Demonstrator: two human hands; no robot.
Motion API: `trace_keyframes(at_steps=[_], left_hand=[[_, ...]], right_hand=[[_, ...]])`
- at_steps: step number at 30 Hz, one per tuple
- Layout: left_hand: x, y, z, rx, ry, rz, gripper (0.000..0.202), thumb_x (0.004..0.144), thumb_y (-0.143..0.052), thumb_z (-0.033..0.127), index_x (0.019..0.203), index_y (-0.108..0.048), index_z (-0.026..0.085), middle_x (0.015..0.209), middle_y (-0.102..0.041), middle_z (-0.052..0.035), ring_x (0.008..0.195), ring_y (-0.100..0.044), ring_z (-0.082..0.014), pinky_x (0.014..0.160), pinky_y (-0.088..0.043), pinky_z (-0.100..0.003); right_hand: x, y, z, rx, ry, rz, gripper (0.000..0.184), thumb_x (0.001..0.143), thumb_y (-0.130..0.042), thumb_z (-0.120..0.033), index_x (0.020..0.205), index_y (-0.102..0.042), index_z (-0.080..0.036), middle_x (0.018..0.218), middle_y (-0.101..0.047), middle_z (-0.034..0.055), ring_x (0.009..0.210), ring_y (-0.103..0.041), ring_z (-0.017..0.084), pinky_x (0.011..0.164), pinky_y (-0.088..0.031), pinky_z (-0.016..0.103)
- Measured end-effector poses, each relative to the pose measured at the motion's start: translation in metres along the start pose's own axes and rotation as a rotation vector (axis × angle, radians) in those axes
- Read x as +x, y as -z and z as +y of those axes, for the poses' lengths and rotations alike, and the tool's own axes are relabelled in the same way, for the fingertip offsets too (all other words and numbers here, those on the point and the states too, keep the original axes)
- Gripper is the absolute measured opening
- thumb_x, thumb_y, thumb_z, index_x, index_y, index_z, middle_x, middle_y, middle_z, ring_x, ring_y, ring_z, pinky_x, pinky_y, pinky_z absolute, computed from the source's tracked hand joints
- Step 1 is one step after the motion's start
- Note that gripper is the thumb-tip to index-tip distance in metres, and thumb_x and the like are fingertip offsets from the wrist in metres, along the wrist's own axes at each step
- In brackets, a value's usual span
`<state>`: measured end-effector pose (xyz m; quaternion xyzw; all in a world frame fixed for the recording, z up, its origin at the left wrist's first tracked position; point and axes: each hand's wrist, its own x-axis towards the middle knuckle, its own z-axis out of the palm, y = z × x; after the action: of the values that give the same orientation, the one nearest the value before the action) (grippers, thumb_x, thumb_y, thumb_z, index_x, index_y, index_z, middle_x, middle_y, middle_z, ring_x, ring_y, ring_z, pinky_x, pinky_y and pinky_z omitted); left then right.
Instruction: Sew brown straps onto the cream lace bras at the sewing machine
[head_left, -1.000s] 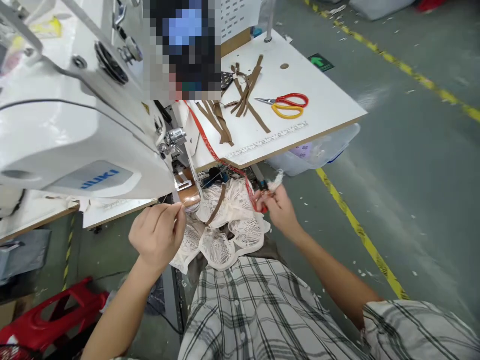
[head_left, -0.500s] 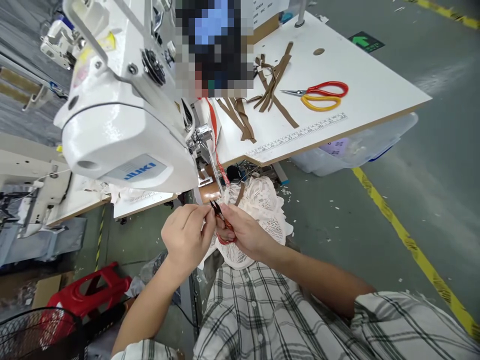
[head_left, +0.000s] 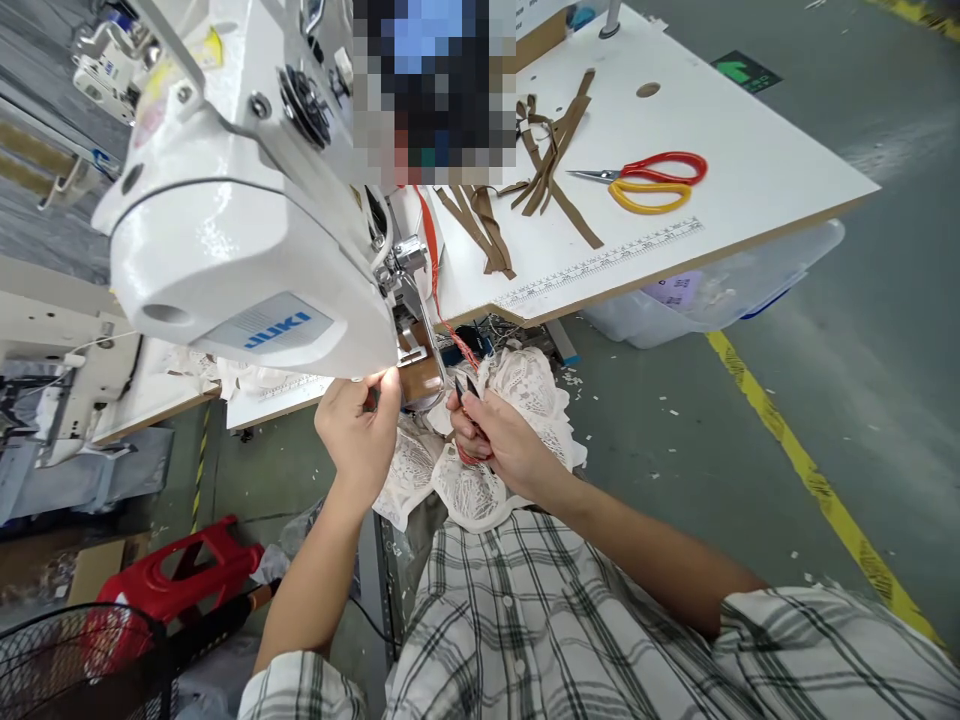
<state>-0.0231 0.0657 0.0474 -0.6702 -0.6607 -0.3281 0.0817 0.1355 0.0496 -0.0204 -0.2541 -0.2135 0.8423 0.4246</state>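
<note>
My right hand (head_left: 499,440) is closed around small thread snips (head_left: 466,390), whose dark blades point up beside the sewing machine's presser area. A red ribbon (head_left: 442,300) runs from the machine down towards the snips. Below my hands, white lace bra cups (head_left: 472,490) hang in a bunch. Just left of the needle area, under the head of the white sewing machine (head_left: 247,270), my left hand (head_left: 356,430) has its thumb and fingertips pinched together. Whatever sits in that pinch is too small to make out.
On the white table (head_left: 765,180) lie brown fabric strips (head_left: 562,150), red-and-yellow scissors (head_left: 652,182) and a printed ruler scale. A clear plastic bin (head_left: 720,285) sits under its edge. A red stool (head_left: 180,570) and a fan (head_left: 82,660) stand at lower left.
My hands have come apart: the left moved up and left towards the machine head, while the right shifted slightly right with the snips. The snips' blades are now spread.
</note>
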Motion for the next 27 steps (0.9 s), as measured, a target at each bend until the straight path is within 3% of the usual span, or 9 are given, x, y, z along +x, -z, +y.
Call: trace_keyframes(at_steps=[6, 10, 13, 16, 19, 22, 27], left_hand=[[0.001, -0.004, 0.0, -0.144, 0.222, -0.012, 0.026, 0.086, -0.065, 0.036, 0.068, -0.066, 0.017, 0.059, -0.055, 0.0028, 0.059, -0.051, -0.0116, 0.059, -0.039, -0.025], [0.004, -0.005, 0.001, -0.232, 0.273, -0.065, 0.025, 0.085, -0.065, 0.035, 0.068, -0.065, 0.017, 0.061, -0.056, 0.0025, 0.059, -0.049, -0.0114, 0.061, -0.041, -0.025], [0.005, -0.004, 0.001, -0.238, 0.277, -0.074, 0.026, 0.084, -0.066, 0.036, 0.066, -0.065, 0.017, 0.059, -0.056, 0.0028, 0.058, -0.049, -0.011, 0.06, -0.041, -0.025], [0.004, -0.003, 0.002, -0.245, 0.275, -0.056, 0.025, 0.084, -0.068, 0.037, 0.07, -0.069, 0.017, 0.059, -0.059, 0.0026, 0.059, -0.052, -0.0116, 0.06, -0.042, -0.024], [0.004, -0.004, 0.003, -0.225, 0.267, -0.049, 0.025, 0.084, -0.068, 0.039, 0.072, -0.073, 0.017, 0.061, -0.065, 0.001, 0.06, -0.057, -0.013, 0.061, -0.043, -0.025], [0.004, -0.007, 0.001, -0.146, 0.235, -0.028, 0.027, 0.084, -0.068, 0.039, 0.069, -0.074, 0.018, 0.062, -0.068, -0.0002, 0.059, -0.059, -0.0136, 0.058, -0.041, -0.024], [-0.001, -0.008, -0.006, -0.005, 0.036, 0.067, 0.022, 0.086, -0.068, 0.036, 0.076, -0.076, 0.018, 0.059, -0.068, 0.0003, 0.055, -0.06, -0.0117, 0.054, -0.04, -0.022]], right_hand=[[0.002, -0.002, -0.001, -0.023, -0.029, 0.005, 0.034, 0.086, -0.064, -0.053, 0.087, -0.047, -0.023, 0.066, -0.04, -0.0094, 0.046, -0.026, 0.004, 0.048, -0.021, 0.024], [0.002, -0.002, -0.003, -0.059, 0.016, 0.0, 0.03, 0.088, -0.062, -0.051, 0.086, -0.049, -0.024, 0.065, -0.035, -0.0082, 0.048, -0.025, 0.005, 0.048, -0.02, 0.024], [0.01, -0.005, -0.01, -0.308, 0.189, 0.072, 0.023, 0.089, -0.061, -0.047, 0.091, -0.055, -0.025, 0.066, -0.038, -0.0064, 0.052, -0.031, 0.008, 0.051, -0.028, 0.025], [0.031, -0.01, -0.022, -0.722, 0.479, 0.18, 0.017, 0.089, -0.062, -0.04, 0.098, -0.064, -0.025, 0.069, -0.048, -0.0035, 0.06, -0.044, 0.011, 0.064, -0.039, 0.028], [0.055, -0.012, -0.03, -0.985, 0.717, 0.168, 0.02, 0.09, -0.06, -0.037, 0.106, -0.069, -0.027, 0.09, -0.065, 0.002, 0.081, -0.058, 0.018, 0.081, -0.044, 0.033], [0.072, -0.01, -0.031, -1.119, 0.806, 0.122, 0.021, 0.091, -0.057, -0.039, 0.099, -0.072, -0.026, 0.1, -0.069, 0.0053, 0.095, -0.06, 0.024, 0.087, -0.043, 0.035], [0.075, -0.008, -0.03, -1.281, 0.897, 0.112, 0.022, 0.092, -0.053, -0.037, 0.087, -0.069, -0.023, 0.088, -0.067, 0.0066, 0.082, -0.059, 0.021, 0.076, -0.04, 0.033]])
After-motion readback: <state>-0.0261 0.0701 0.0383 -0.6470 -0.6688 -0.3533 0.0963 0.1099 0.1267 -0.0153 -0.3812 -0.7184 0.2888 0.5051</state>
